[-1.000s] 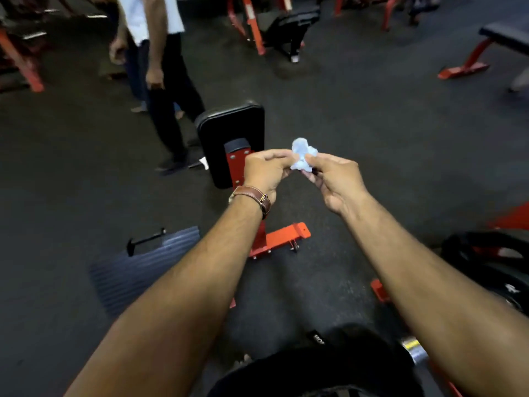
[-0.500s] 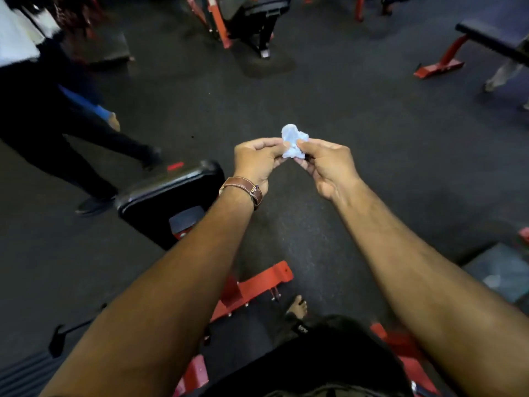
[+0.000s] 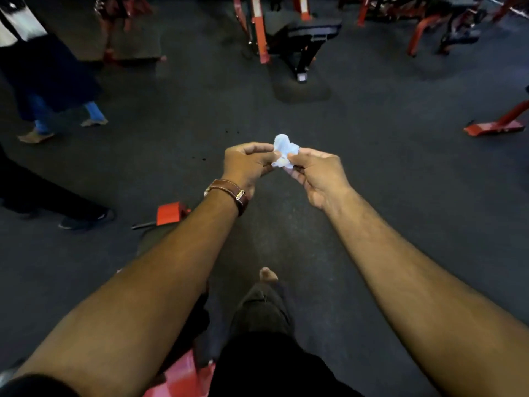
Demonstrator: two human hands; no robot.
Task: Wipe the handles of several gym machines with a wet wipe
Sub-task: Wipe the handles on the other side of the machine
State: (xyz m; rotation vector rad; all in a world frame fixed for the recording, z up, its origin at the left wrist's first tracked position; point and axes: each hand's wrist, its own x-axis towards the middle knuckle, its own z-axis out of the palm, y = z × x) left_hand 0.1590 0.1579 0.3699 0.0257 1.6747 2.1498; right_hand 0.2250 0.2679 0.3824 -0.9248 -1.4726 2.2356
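Gym machines fill the far edge of my view: a red-framed machine with a black pad (image 3: 297, 30) at twelve o'clock, more red frames (image 3: 429, 27) at one o'clock, and a red foot (image 3: 495, 127) at three o'clock, all well apart from my hands on dark rubber flooring (image 3: 400, 196). No handle is within reach. People's legs (image 3: 54, 90) stand at ten o'clock. Both my forearms stretch forward to the centre. My left hand (image 3: 246, 164), with a brown watch strap (image 3: 229, 193) on its wrist, pinches one side of a crumpled pale blue wet wipe (image 3: 284, 151); my right hand (image 3: 317, 173) pinches the other side, fingers curled round it. The wipe sits between the fingertips, bunched up. I judge the step is readying the wipe. To do it well, I would tease it open into a flat, fresh face, keeping one firm grip so it does not drop.
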